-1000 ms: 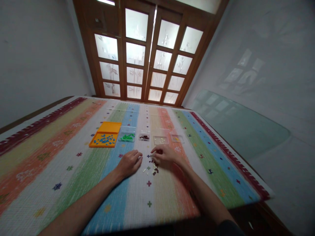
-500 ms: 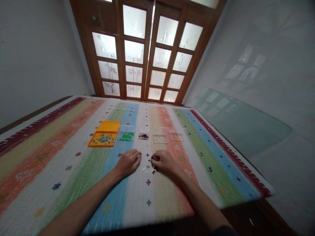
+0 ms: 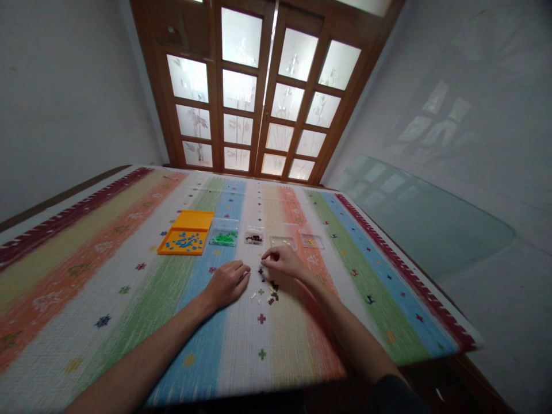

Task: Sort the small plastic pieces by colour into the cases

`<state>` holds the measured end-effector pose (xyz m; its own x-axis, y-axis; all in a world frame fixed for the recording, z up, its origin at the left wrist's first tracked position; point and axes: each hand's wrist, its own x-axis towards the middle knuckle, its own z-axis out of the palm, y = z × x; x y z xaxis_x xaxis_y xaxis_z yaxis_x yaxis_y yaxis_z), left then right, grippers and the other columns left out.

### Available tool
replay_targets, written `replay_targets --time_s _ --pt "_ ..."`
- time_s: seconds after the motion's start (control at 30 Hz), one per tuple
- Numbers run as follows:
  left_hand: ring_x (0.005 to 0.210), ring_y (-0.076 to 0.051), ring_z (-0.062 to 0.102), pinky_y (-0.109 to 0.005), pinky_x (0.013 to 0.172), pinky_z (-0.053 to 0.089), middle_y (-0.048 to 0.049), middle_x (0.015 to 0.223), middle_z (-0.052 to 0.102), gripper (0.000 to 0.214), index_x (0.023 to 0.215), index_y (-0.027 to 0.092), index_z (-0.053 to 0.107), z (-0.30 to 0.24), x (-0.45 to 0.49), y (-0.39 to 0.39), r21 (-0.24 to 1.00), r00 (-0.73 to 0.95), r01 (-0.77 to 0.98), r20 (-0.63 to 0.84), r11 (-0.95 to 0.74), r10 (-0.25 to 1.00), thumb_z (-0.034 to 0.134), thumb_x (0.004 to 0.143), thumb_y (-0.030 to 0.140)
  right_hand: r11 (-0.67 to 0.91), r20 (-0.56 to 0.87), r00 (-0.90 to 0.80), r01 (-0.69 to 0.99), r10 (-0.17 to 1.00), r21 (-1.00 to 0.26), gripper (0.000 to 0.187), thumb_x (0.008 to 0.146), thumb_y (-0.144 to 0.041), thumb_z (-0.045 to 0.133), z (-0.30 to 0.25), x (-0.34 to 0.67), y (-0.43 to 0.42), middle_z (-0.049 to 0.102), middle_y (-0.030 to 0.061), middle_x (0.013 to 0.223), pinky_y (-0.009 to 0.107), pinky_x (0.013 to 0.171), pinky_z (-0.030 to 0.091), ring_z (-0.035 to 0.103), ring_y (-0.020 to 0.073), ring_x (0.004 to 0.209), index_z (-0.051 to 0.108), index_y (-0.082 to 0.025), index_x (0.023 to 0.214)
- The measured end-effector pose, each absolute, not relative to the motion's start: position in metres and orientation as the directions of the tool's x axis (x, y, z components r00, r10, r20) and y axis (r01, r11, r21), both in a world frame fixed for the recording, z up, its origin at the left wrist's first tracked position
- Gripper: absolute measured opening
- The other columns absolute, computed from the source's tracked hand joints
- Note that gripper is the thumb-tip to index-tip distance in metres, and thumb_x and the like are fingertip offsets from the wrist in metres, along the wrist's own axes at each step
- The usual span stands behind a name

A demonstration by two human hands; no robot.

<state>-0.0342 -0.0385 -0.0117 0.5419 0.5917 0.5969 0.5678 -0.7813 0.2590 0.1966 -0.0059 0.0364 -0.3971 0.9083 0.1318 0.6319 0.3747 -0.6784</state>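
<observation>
My left hand (image 3: 228,283) rests on the striped tablecloth with its fingers curled together. Whatever lies within those fingers, if anything, is hidden. My right hand (image 3: 283,261) hovers in a pinch just in front of the clear box with pale pieces (image 3: 282,241), partly covering it. Something too small to name may be between thumb and forefinger. Below the right hand lies a loose cluster of small dark brown and cream pieces (image 3: 273,296). A few cream bits (image 3: 254,296) lie to its left, closer to my left hand.
In a row beyond my hands stand an open orange case (image 3: 160,248) of blue pieces, a clear box of green pieces (image 3: 225,237), a small box of dark brown pieces (image 3: 254,237) and a clear box with yellow pieces (image 3: 311,241). Wooden glazed doors (image 3: 263,132) stand behind the table.
My right hand has moved away from the loose cluster, up toward the row of boxes, uncovering more brown pieces. The left hand stays in place. The view has shifted slightly.
</observation>
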Motion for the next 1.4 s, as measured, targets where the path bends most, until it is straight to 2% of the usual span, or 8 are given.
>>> replay_targets --time_s 0.23,0.37,0.5,0.7,0.87,1.0,1.2,1.4 --pt "0.071 -0.018 0.061 -0.030 0.068 0.048 -0.0042 0.077 0.062 0.016 0.090 0.018 0.063 -0.011 -0.034 -0.038 0.278 0.535 0.568 0.591 -0.775 0.604 0.048 0.096 0.018 0.406 0.259 -0.313 0.709 0.914 -0.576 0.014 0.086 -0.023 0.069 0.040 0.181 0.035 0.071 -0.0001 0.066 0.020 0.057 0.036 0.056 0.0107 0.057 0.081 -0.017 0.091" --pt "0.073 -0.019 0.061 -0.030 0.069 0.049 -0.0046 0.078 0.062 0.016 0.092 0.018 0.065 -0.012 -0.034 -0.038 0.273 0.547 0.573 0.575 -0.773 0.609 0.049 0.096 0.018 0.331 0.281 -0.220 0.830 0.934 -0.449 0.018 0.091 -0.027 0.068 0.034 0.167 0.049 0.077 0.0056 0.076 0.023 0.062 0.039 0.063 0.0141 0.064 0.081 -0.018 0.098" --pt "0.076 -0.019 0.060 -0.030 0.070 0.050 -0.0047 0.081 0.060 0.017 0.097 0.019 0.067 -0.011 -0.035 -0.039 0.274 0.589 0.548 0.545 -0.790 0.597 0.050 0.096 0.019 0.238 0.236 -0.151 0.884 0.960 -0.403 0.022 0.095 -0.033 0.065 0.027 0.156 0.054 0.080 0.0125 0.093 0.026 0.067 0.043 0.071 0.0206 0.077 0.081 -0.019 0.102" --pt "0.078 -0.019 0.059 -0.030 0.072 0.050 -0.0050 0.085 0.059 0.022 0.106 0.020 0.068 -0.008 -0.035 -0.038 0.288 0.634 0.514 0.507 -0.808 0.584 0.049 0.096 0.019 0.296 0.247 -0.203 0.847 0.948 -0.442 0.025 0.098 -0.032 0.060 0.026 0.161 0.048 0.080 0.0129 0.098 0.027 0.071 0.045 0.071 0.0215 0.082 0.081 -0.020 0.103" --pt "0.078 -0.019 0.057 -0.030 0.072 0.050 -0.0049 0.085 0.058 0.028 0.117 0.021 0.067 -0.011 -0.036 -0.036 0.285 0.656 0.503 0.489 -0.816 0.575 0.048 0.097 0.019 0.417 0.248 -0.337 0.781 0.908 -0.465 0.019 0.089 -0.023 0.066 0.028 0.184 0.022 0.078 0.0061 0.078 0.024 0.065 0.041 0.065 0.0157 0.067 0.081 -0.018 0.098" --pt "0.078 -0.019 0.057 -0.030 0.073 0.049 -0.0055 0.087 0.057 0.029 0.120 0.020 0.066 -0.012 -0.036 -0.035 0.267 0.677 0.505 0.468 -0.821 0.568 0.047 0.098 0.020 0.478 0.166 -0.471 0.689 0.866 -0.544 0.017 0.084 -0.023 0.070 0.026 0.201 -0.010 0.073 0.0029 0.069 0.021 0.059 0.039 0.060 0.0125 0.059 0.081 -0.016 0.093" --pt "0.082 -0.020 0.058 -0.031 0.075 0.049 -0.0063 0.088 0.059 0.022 0.107 0.018 0.066 -0.012 -0.037 -0.035 0.263 0.685 0.514 0.448 -0.817 0.575 0.046 0.099 0.019 0.481 0.090 -0.528 0.673 0.844 -0.561 0.016 0.076 -0.015 0.071 0.025 0.202 -0.040 0.071 0.0016 0.069 0.020 0.058 0.038 0.057 0.0113 0.059 0.081 -0.015 0.088" --pt "0.081 -0.019 0.058 -0.030 0.075 0.048 -0.0060 0.088 0.060 0.020 0.096 0.017 0.065 -0.010 -0.037 -0.036 0.299 0.697 0.494 0.425 -0.816 0.578 0.045 0.099 0.018 0.438 0.065 -0.508 0.663 0.859 -0.606 0.015 0.079 -0.012 0.067 0.026 0.198 -0.044 0.071 0.0010 0.069 0.020 0.059 0.038 0.057 0.0106 0.059 0.080 -0.016 0.085"
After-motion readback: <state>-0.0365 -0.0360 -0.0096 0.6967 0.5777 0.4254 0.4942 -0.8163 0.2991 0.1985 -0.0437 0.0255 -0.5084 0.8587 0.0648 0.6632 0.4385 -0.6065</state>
